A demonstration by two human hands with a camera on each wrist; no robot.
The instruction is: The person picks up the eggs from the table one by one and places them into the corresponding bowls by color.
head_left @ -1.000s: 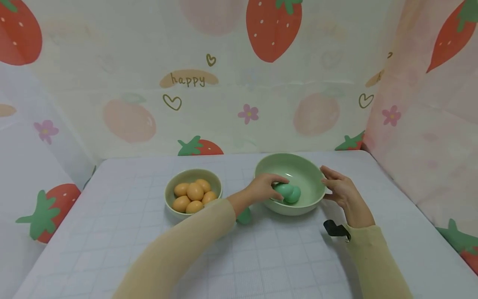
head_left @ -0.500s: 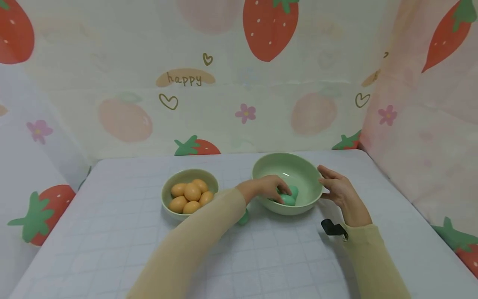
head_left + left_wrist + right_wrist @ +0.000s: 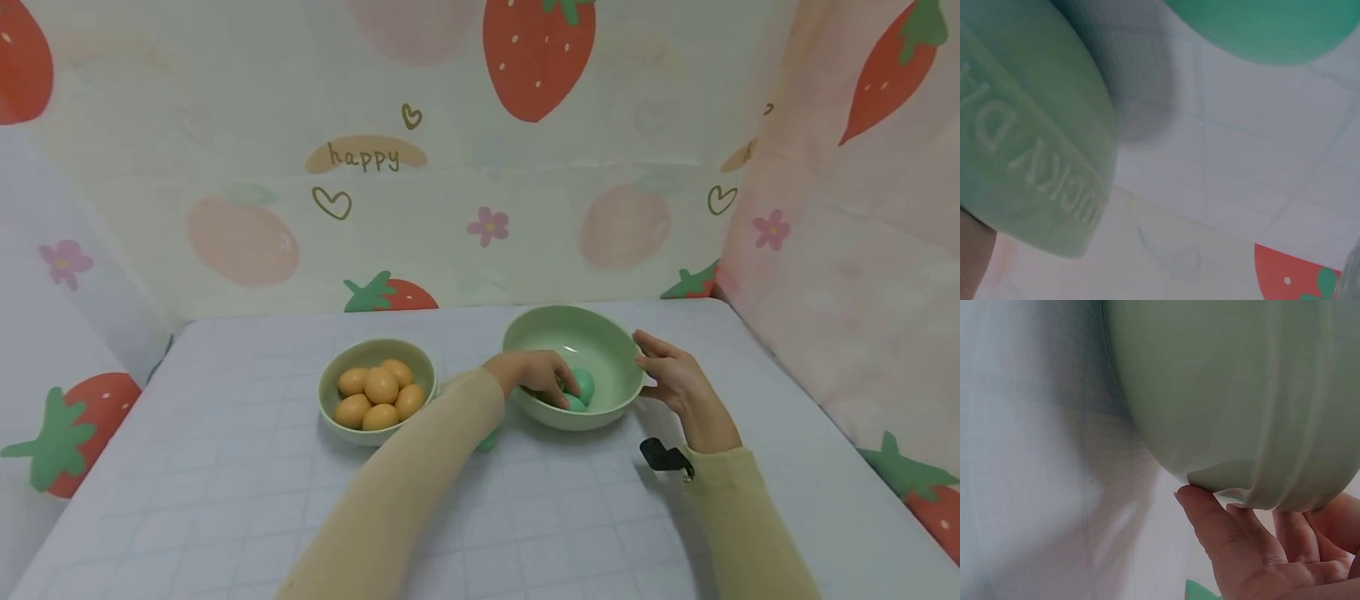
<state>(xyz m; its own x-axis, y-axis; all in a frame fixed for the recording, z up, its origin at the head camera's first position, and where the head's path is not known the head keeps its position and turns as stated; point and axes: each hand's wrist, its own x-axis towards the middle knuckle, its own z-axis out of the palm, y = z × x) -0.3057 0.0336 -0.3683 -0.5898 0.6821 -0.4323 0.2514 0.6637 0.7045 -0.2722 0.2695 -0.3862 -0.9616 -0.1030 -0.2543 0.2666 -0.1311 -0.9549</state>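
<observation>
Inside the large pale green bowl (image 3: 611,342), my left hand (image 3: 536,371) curls its fingers over a green egg (image 3: 575,404). Another green egg (image 3: 583,383) lies against it. Part of my left hand is hidden below the bowl's near rim. At the bowl's right side, my right hand (image 3: 678,383) rests its fingertips on the outer wall, the fingers fairly straight. In the right wrist view the fingers (image 3: 1222,534) touch the bowl's side near the rim. A third green egg (image 3: 488,440) sits on the table, partly behind the left sleeve.
To the left stands a smaller green bowl (image 3: 327,408) holding several orange-brown eggs (image 3: 381,386). A white checked cloth (image 3: 225,500) covers the table. Strawberry-print cloth (image 3: 540,167) hangs behind and at both sides. A black device (image 3: 662,455) is strapped at the right wrist.
My left hand has lowered the green egg it pinched into the bowl and turned more palm-down. The right hand stays against the bowl. The head view has shifted slightly.
</observation>
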